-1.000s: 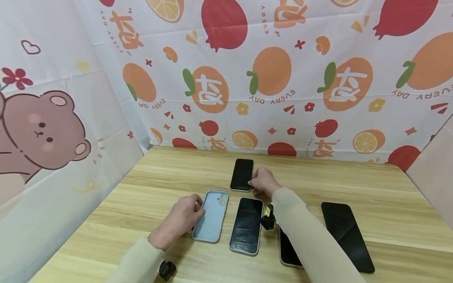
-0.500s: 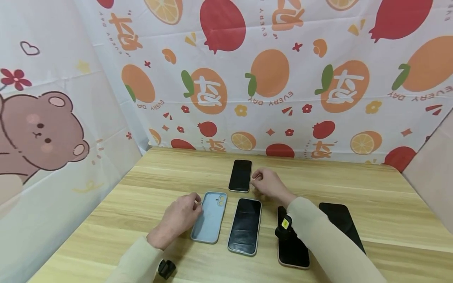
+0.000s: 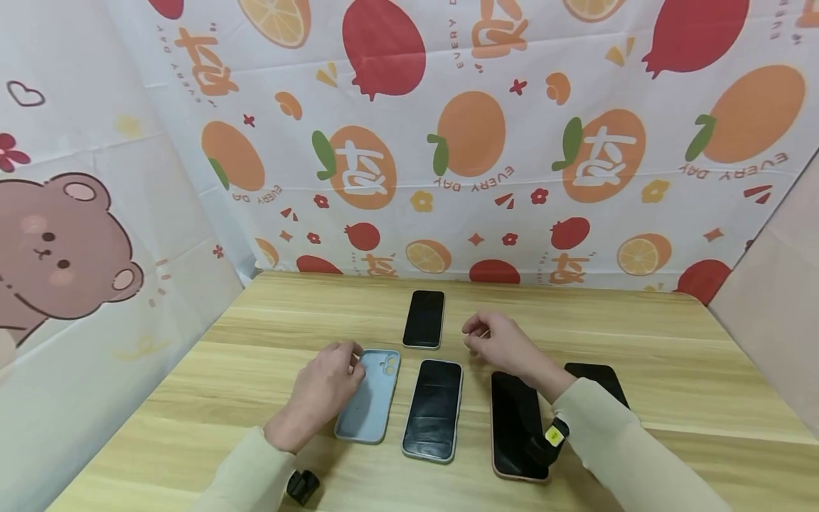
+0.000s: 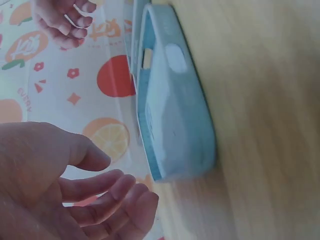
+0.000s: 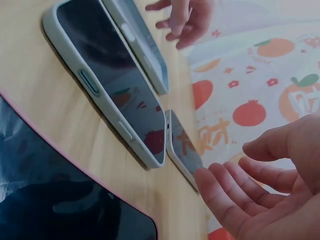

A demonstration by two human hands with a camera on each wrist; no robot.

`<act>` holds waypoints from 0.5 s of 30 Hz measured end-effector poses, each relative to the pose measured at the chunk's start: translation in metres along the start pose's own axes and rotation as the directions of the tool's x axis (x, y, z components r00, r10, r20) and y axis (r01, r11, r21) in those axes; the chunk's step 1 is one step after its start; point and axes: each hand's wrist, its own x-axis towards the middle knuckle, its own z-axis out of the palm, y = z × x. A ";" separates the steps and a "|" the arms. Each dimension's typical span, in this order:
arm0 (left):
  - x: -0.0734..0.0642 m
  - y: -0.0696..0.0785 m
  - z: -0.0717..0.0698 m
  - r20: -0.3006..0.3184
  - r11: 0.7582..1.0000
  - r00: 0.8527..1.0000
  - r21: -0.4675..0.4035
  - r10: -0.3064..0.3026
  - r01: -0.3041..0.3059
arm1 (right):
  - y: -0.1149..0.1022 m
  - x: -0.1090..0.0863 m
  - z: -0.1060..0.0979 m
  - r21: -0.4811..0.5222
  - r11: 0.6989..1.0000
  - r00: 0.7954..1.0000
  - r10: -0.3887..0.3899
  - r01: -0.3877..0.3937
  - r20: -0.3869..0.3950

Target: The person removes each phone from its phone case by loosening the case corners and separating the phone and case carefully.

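A light-blue phone case (image 3: 372,404) lies on the table with its inside facing up and camera cutout at the far end. My left hand (image 3: 325,384) is over its left edge in the head view; in the left wrist view the relaxed fingers (image 4: 142,212) hold nothing. My right hand (image 3: 502,345) hovers right of a small black-screened phone (image 3: 424,318) at the back. In the right wrist view its loosely bent fingers (image 5: 220,200) hold nothing. Between and in front of the hands lies a phone in a pale case (image 3: 432,410), screen up.
A pink-edged phone (image 3: 512,419) lies under the right wrist, partly covered by a black wrist camera (image 3: 547,442). Behind the right sleeve, a larger black slab (image 3: 596,375) is mostly hidden. A fruit-print cloth (image 3: 473,235) hangs along the table's back edge (image 3: 544,286).
My right hand has left the back phone's right edge and moved right. My left hand stays by the blue case. The phones and case have kept their places; the head view has shifted slightly.
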 end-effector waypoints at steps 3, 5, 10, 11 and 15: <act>0.002 0.007 0.001 0.033 0.999 0.999 -0.047 -0.023 0.024 | 0.000 -0.009 -0.001 0.068 0.998 0.999 0.007 -0.010 0.039; 0.003 0.012 0.003 0.056 0.996 0.998 -0.080 -0.029 0.033 | -0.001 -0.016 0.000 0.098 0.995 0.998 -0.003 -0.004 0.065; 0.006 0.028 0.008 0.074 0.984 0.997 -0.177 -0.001 0.015 | 0.002 -0.028 0.004 0.167 0.986 0.996 -0.010 -0.005 0.090; 0.006 0.031 0.009 0.075 0.981 0.997 -0.194 0.008 0.006 | 0.003 -0.030 0.006 0.177 0.984 0.996 -0.010 -0.006 0.088; 0.005 0.040 0.014 0.093 0.965 0.995 -0.262 0.035 -0.010 | 0.007 -0.037 0.013 0.243 0.970 0.996 -0.003 -0.019 0.091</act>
